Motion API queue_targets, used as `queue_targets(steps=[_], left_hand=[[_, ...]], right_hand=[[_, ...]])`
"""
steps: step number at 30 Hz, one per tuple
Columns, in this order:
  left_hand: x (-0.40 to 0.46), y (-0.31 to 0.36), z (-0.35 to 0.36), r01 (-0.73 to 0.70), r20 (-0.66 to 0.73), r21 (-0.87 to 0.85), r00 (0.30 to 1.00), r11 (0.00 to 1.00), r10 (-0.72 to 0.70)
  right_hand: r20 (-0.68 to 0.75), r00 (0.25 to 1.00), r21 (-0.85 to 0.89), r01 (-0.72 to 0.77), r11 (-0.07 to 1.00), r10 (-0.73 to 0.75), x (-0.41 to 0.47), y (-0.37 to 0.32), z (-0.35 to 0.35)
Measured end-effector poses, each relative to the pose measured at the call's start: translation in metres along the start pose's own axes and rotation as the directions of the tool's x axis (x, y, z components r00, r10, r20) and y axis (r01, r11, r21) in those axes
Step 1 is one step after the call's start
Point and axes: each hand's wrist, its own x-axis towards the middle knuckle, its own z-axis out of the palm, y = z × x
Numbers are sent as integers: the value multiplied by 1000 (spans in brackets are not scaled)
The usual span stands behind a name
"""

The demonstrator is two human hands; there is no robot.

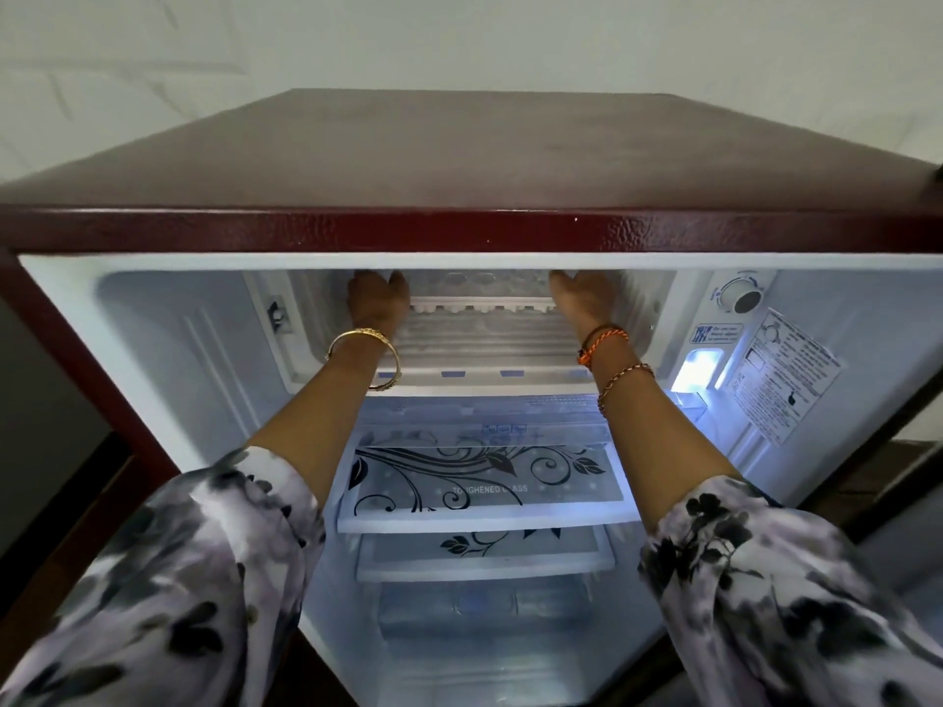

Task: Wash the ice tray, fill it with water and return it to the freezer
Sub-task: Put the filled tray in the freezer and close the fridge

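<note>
A white ice tray [479, 304] lies level inside the freezer compartment [479, 344] at the top of the open maroon fridge. My left hand [376, 298] grips the tray's left end and my right hand [584, 297] grips its right end. Both arms reach into the compartment from below. The tray's cups show along its near edge; I cannot tell whether they hold water. The far part of the tray is hidden by the fridge's upper frame.
Below the freezer sit a chiller tray [485, 421] and glass shelves [485, 489] printed with black leaf swirls. A thermostat knob [746, 298], a lit lamp [701, 369] and a label sticker [780, 375] are on the right inner wall.
</note>
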Motion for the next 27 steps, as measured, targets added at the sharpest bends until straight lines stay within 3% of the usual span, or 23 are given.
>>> queue_targets(steps=[5, 8, 13, 21, 27], left_hand=[[-22, 6, 0, -43, -2, 7, 999, 999, 43], [-42, 5, 3, -147, -28, 23, 989, 989, 148], [-78, -4, 8, -378, 9, 84, 926, 922, 378], [-132, -21, 16, -541, 64, 312, 832, 781, 551], [-164, -31, 10, -610, 146, 365, 784, 704, 603]], right_hand=[[-52, 987, 37, 155, 987, -153, -18, 6, -4], [-46, 978, 41, 205, 978, -203, -31, 10, -5], [16, 944, -115, 329, 937, -329, -59, 16, -4], [114, 859, -379, 501, 778, -499, -96, 46, -9], [87, 821, -354, 555, 752, -565, -130, 57, -24]])
